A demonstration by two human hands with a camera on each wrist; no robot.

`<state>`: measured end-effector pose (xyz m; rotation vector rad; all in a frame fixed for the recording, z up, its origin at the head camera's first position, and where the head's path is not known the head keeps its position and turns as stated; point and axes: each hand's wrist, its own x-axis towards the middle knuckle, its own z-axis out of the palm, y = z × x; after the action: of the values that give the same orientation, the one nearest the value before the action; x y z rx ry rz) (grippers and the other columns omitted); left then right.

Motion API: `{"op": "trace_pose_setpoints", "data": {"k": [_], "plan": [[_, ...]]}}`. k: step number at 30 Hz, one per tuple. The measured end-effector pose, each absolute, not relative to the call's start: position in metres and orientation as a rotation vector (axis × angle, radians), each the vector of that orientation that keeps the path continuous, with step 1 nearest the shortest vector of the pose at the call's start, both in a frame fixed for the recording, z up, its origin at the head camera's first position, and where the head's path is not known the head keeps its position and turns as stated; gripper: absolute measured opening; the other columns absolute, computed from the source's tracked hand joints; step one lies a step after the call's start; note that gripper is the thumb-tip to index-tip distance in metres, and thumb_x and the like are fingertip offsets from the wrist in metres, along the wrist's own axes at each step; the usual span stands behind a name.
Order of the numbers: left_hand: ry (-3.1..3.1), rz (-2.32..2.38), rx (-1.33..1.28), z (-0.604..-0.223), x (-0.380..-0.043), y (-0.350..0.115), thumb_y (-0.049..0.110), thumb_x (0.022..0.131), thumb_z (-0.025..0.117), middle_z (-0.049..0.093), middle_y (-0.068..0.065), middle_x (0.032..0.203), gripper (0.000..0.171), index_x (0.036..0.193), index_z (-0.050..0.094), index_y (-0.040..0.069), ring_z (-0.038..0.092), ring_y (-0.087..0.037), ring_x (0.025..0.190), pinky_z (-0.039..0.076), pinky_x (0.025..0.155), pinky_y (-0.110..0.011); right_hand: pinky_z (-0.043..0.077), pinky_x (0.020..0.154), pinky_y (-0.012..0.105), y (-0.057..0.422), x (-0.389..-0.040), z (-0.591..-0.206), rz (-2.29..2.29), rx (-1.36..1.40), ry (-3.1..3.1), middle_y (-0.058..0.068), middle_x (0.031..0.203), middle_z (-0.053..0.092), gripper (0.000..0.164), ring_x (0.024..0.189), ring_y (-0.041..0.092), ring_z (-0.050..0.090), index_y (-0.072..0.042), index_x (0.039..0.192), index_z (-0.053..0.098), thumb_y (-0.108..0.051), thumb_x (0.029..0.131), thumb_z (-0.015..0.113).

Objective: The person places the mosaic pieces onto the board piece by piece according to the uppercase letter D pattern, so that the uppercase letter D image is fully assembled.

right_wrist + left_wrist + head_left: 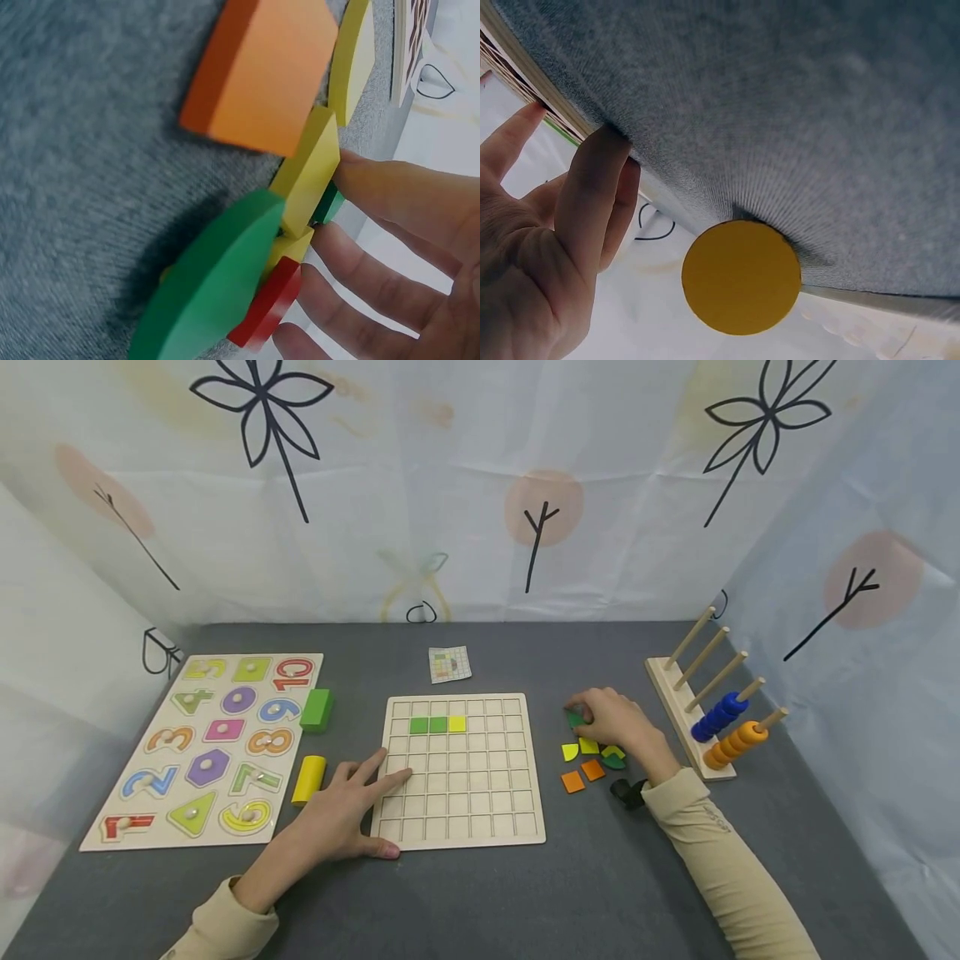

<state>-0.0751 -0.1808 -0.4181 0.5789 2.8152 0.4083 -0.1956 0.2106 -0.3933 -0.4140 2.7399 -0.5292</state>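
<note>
My left hand rests at the left side of a pale wooden grid board. Its outstretched index finger lies on the board and the thumb is at the lower left corner. Two green square tiles and a yellow square tile sit side by side in an upper row. To the right, my right hand pinches a small green piece between thumb and index finger. Close to it lie yellow pieces, orange squares, a curved green piece and a red piece.
A number-and-shape puzzle board lies at left, with a green block and a yellow cylinder beside it. A small printed card lies behind the grid board. At right stands a peg rack with blue and orange rings.
</note>
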Motion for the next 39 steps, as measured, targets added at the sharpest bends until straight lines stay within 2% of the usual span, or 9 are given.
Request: {"op": "trace_pose_setpoints", "data": {"k": [11, 31, 37, 39], "plan": [[2.825, 0.408, 0.592, -0.421, -0.076, -0.182, 0.055, 0.064, 0.092, 0.035, -0.023, 0.163, 0.100, 0.151, 0.051, 0.025, 0.047, -0.046, 0.128, 0.057, 0.074, -0.050, 0.036, 0.054, 0.026, 0.207, -0.194, -0.395, -0.513, -0.409, 2.761, 0.006, 0.078, 0.060, 0.034, 0.061, 0.015, 0.049, -0.001, 0.126, 0.070, -0.008, 0.093, 0.072], [2.806, 0.409, 0.582, -0.418, -0.075, -0.180, 0.055, 0.064, 0.092, 0.034, -0.023, 0.163, 0.101, 0.151, 0.051, 0.025, 0.046, -0.048, 0.130, 0.057, 0.076, -0.053, 0.026, 0.050, 0.025, 0.192, -0.191, -0.393, -0.519, -0.536, 2.813, 0.001, 0.059, 0.045, 0.032, 0.050, 0.012, 0.036, -0.002, 0.123, 0.072, -0.012, 0.093, 0.074], [2.807, 0.402, 0.578, -0.418, -0.075, -0.180, 0.055, 0.063, 0.092, 0.034, -0.023, 0.163, 0.102, 0.151, 0.051, 0.024, 0.046, -0.049, 0.131, 0.057, 0.077, -0.055, 0.029, 0.051, 0.024, 0.178, -0.187, -0.388, -0.517, -0.606, 2.823, 0.003, 0.067, 0.054, 0.030, 0.054, 0.011, 0.042, -0.002, 0.122, 0.073, -0.011, 0.093, 0.074], [2.806, 0.398, 0.577, -0.418, -0.075, -0.180, 0.056, 0.063, 0.092, 0.034, -0.023, 0.163, 0.103, 0.151, 0.051, 0.024, 0.046, -0.049, 0.131, 0.057, 0.077, -0.055, 0.029, 0.051, 0.023, 0.172, -0.185, -0.388, -0.517, -0.630, 2.824, 0.002, 0.067, 0.053, 0.029, 0.054, 0.011, 0.043, -0.003, 0.122, 0.074, -0.011, 0.093, 0.074]]}}
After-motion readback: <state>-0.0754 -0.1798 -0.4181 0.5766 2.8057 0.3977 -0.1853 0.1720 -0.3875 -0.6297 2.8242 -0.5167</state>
